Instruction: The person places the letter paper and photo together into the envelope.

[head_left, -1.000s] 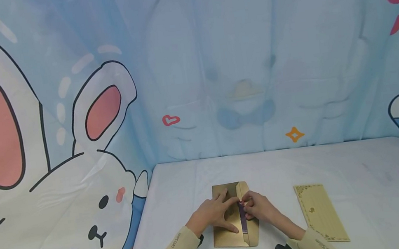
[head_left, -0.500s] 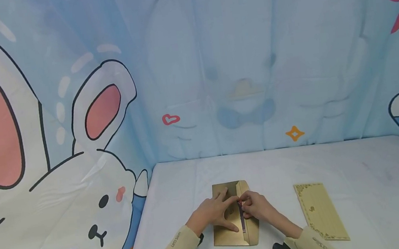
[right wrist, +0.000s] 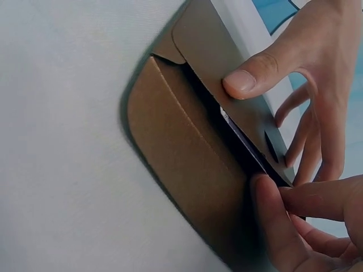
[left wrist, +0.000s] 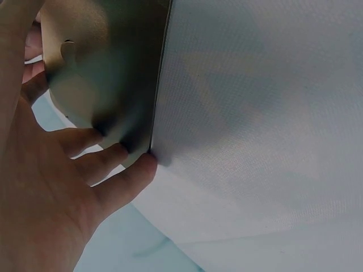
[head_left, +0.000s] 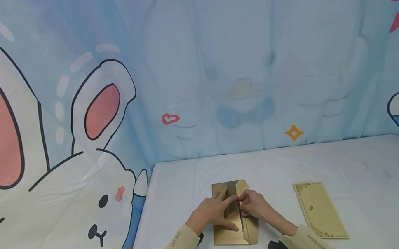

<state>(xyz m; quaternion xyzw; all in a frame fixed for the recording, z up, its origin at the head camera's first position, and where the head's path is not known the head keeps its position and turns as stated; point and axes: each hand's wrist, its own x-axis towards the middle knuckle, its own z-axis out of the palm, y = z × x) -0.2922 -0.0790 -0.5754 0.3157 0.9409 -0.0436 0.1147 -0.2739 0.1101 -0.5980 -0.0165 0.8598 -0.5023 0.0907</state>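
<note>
A gold paper envelope lies on the white table, its flap unfolded to the right. My left hand rests spread over the envelope body, thumb near the mouth. In the left wrist view, fingertips touch the envelope's far edge. With thumb and forefinger my right hand pinches a thin dark purple card at the envelope mouth. Only a narrow strip of the card shows along the opening; the rest sits hidden inside the envelope.
To the right lies a pale yellow rectangular sheet with a brown decorative border. Behind the white table hangs a light blue printed curtain. A rabbit-print cloth covers the left side.
The purple card has slid left into the envelope, its visible strip growing narrower. My right hand has moved slightly left with it, while the left hand has stayed in place.
</note>
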